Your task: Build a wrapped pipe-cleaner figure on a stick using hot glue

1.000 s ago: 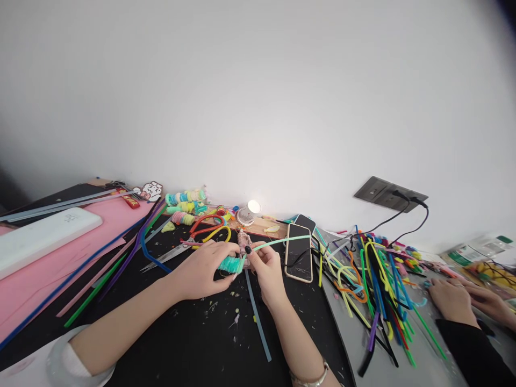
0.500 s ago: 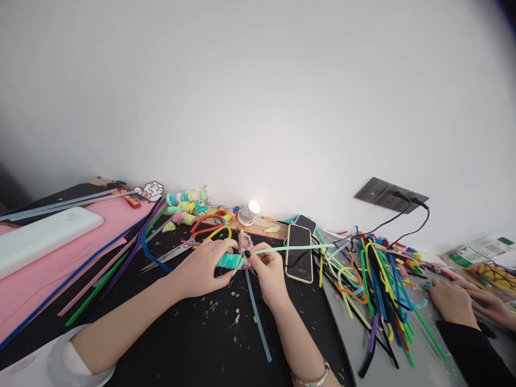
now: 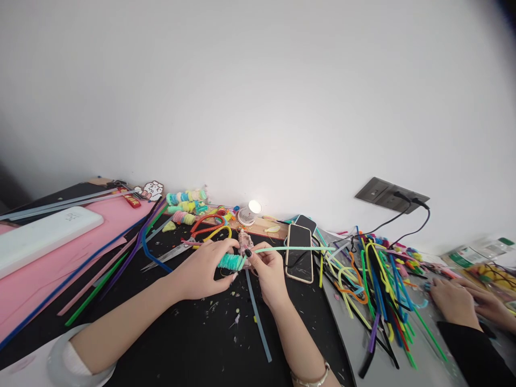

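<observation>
My left hand [image 3: 203, 267] grips the left end of a coil of turquoise pipe cleaner [image 3: 231, 262], thumb below and fingers above. At the coil's right end, my right hand [image 3: 269, 271] pinches a pale green pipe cleaner [image 3: 296, 248], whose free length sticks out to the right over a phone. Just behind the fingers lies a crumpled pinkish piece [image 3: 244, 240], partly hidden. Scissors with red handles [image 3: 205, 224] lie beyond my left hand, their blades pointing left. A grey-blue strip [image 3: 258, 316] runs along the black tabletop between my wrists.
A cream-edged phone [image 3: 299, 263] lies right of my hands. Loose pipe cleaners [image 3: 379, 290] pile up on the grey surface, near another person's hands [image 3: 455, 301]. At left are pink sheets [image 3: 116, 212] and a white slab-shaped object [image 3: 48, 236]. A small cup [image 3: 248, 214] stands by the wall.
My left hand's thumb and fingers have shifted slightly, and a little more of the turquoise coil shows. The right hand keeps its pinch almost in place.
</observation>
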A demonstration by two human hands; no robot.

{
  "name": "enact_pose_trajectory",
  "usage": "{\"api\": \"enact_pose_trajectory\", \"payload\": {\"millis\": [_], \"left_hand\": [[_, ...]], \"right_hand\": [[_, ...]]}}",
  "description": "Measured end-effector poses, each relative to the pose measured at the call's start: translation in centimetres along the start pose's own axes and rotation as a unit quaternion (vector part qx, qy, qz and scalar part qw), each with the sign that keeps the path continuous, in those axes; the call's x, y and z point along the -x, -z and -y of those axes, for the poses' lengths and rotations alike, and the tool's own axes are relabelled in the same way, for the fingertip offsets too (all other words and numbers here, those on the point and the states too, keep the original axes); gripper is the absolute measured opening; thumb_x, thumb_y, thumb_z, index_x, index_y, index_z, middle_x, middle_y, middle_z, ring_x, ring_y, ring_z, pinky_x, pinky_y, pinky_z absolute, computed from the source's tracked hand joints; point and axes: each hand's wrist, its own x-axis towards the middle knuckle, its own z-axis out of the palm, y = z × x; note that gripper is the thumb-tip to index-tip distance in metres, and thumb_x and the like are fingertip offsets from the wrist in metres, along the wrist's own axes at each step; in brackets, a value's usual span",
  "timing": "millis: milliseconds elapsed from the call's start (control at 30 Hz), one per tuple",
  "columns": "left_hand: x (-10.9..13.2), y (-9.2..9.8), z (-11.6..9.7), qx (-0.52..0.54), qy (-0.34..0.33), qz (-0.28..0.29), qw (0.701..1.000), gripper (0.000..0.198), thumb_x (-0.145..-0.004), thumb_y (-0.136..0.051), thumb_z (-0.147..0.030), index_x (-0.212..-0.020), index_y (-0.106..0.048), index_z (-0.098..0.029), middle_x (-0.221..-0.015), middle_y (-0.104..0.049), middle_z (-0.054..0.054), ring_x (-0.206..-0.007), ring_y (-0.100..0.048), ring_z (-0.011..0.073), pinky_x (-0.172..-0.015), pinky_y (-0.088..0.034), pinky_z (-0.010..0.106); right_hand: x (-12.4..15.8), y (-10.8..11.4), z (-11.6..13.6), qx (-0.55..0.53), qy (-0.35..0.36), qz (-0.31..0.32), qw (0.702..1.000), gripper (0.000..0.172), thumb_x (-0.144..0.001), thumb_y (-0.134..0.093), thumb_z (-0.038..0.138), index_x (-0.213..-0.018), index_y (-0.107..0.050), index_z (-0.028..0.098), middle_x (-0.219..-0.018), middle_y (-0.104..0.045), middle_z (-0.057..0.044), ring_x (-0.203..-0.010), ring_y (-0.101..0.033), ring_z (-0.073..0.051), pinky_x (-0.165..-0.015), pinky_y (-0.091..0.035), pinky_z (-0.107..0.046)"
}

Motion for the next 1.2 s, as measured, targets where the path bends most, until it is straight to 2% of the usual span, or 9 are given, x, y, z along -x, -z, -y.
{"api": "enact_pose_trajectory", "payload": {"millis": [300,467,700,1067,1200], "left_hand": [[-0.14,-0.26,0.05,-0.023,-0.034,0.010,0.999,0.040,-0.084,-0.057,-0.032,-0.120,-0.047,-0.018,-0.119,-0.065,0.011,-0.109,-0.061,0.0288,-0.094,-0.044,0.044],[0.02,-0.45,0.05,-0.015,-0.028,-0.001,0.999,0.037,-0.083,-0.057,-0.033,-0.116,-0.050,-0.018,-0.113,-0.067,0.010,-0.102,-0.062,0.0284,-0.089,-0.046,0.042],[0.17,-0.86,0.11,0.024,-0.014,-0.010,1.000,0.033,-0.083,-0.053,-0.030,-0.114,-0.050,-0.020,-0.114,-0.066,0.010,-0.104,-0.062,0.0284,-0.087,-0.048,0.041],[0.07,-0.70,0.09,0.028,-0.005,-0.002,1.000,0.028,-0.081,-0.052,-0.028,-0.108,-0.050,-0.023,-0.097,-0.069,0.005,-0.083,-0.066,0.0234,-0.071,-0.049,0.033],[0.03,-0.42,-0.02,0.010,-0.004,0.001,1.000,0.030,-0.081,-0.053,-0.026,-0.111,-0.051,-0.023,-0.104,-0.071,0.006,-0.091,-0.067,0.0252,-0.076,-0.050,0.034]], "right_hand": [[-0.04,-0.15,-0.12,0.043,0.027,0.012,0.999,0.021,-0.076,-0.075,0.033,-0.073,-0.060,0.019,-0.064,-0.055,0.004,-0.057,-0.049,-0.011,-0.057,-0.039,-0.024],[-0.09,-0.26,0.05,0.071,0.036,0.012,0.997,0.022,-0.076,-0.074,0.035,-0.072,-0.059,0.019,-0.066,-0.054,0.004,-0.058,-0.050,-0.012,-0.059,-0.040,-0.025],[-0.06,-0.56,0.27,0.082,0.045,0.016,0.995,0.025,-0.076,-0.073,0.039,-0.071,-0.058,0.019,-0.063,-0.051,0.005,-0.056,-0.048,-0.011,-0.056,-0.039,-0.024],[0.04,-0.47,0.45,0.091,0.048,0.014,0.995,0.027,-0.076,-0.074,0.042,-0.071,-0.059,0.020,-0.063,-0.054,0.004,-0.057,-0.050,-0.012,-0.057,-0.040,-0.025],[0.05,-0.30,0.21,0.072,0.046,0.022,0.996,0.024,-0.077,-0.074,0.037,-0.071,-0.058,0.020,-0.062,-0.053,0.004,-0.055,-0.047,-0.011,-0.055,-0.038,-0.024]]}}
